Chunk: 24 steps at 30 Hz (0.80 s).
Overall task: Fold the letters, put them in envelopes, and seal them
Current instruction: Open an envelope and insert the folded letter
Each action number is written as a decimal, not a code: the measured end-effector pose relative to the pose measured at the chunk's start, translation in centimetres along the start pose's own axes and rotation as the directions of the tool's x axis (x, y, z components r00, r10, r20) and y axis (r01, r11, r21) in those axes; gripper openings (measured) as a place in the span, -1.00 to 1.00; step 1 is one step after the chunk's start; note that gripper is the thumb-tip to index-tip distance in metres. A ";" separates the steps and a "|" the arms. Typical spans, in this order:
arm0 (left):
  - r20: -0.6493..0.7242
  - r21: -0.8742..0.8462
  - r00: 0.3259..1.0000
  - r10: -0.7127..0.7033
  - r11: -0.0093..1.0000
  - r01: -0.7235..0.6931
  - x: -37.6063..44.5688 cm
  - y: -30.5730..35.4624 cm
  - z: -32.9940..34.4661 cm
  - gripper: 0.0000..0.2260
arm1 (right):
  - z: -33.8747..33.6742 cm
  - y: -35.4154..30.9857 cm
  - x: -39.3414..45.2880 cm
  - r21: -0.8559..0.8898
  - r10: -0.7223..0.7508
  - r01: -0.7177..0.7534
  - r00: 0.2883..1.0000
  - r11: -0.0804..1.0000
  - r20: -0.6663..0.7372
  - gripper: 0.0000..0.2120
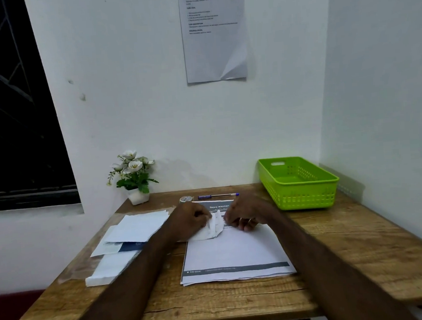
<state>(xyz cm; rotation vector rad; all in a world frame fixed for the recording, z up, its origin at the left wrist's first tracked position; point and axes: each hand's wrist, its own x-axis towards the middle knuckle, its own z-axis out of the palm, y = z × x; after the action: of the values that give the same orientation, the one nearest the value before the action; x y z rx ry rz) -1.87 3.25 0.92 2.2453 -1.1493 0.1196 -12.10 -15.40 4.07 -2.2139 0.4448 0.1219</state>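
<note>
A stack of printed letters (236, 255) lies in the middle of the wooden table (348, 245). On its far end, my left hand (191, 218) pinches a small crumpled white piece of paper (211, 231). My right hand (246, 214) is just right of it with fingers curled, and what it holds is hidden. White envelopes (139, 227) lie fanned at the left, over a plastic-wrapped pack of more envelopes (107, 267).
A green plastic basket (297, 182) stands at the back right corner. A roll of clear tape (185, 199) and a blue pen (218, 195) lie at the back. A small potted plant (133, 177) stands at the back left. A printed sheet (213, 32) hangs on the wall.
</note>
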 end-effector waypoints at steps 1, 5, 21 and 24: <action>0.006 0.014 1.000 0.013 1.000 -0.013 -0.1 -0.1 0.0 -0.88 | 0.1 0.1 0.0 0.015 -0.031 0.031 0.999 0.999 -0.023 -0.97; 0.007 0.015 0.999 0.045 0.999 -0.045 0.0 -0.3 0.1 -0.93 | 0.6 0.4 0.1 0.017 -0.113 0.115 0.990 0.993 -0.089 -0.83; 0.103 -0.161 0.993 -0.060 0.984 0.076 0.0 -1.0 -1.3 -0.93 | 2.2 -0.1 0.4 -0.296 -0.375 0.323 0.917 0.899 -0.137 -0.77; 0.038 -0.256 0.995 -0.096 0.961 0.103 -0.1 -1.0 -1.0 -0.98 | 2.3 -0.1 0.7 -0.345 -0.384 0.320 0.914 0.882 -0.133 -0.76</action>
<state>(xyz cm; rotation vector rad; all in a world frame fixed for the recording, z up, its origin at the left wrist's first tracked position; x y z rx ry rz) -0.95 4.31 1.25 2.0722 -0.9995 -0.0948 -11.25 -13.76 2.55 -2.6004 0.1206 -0.2437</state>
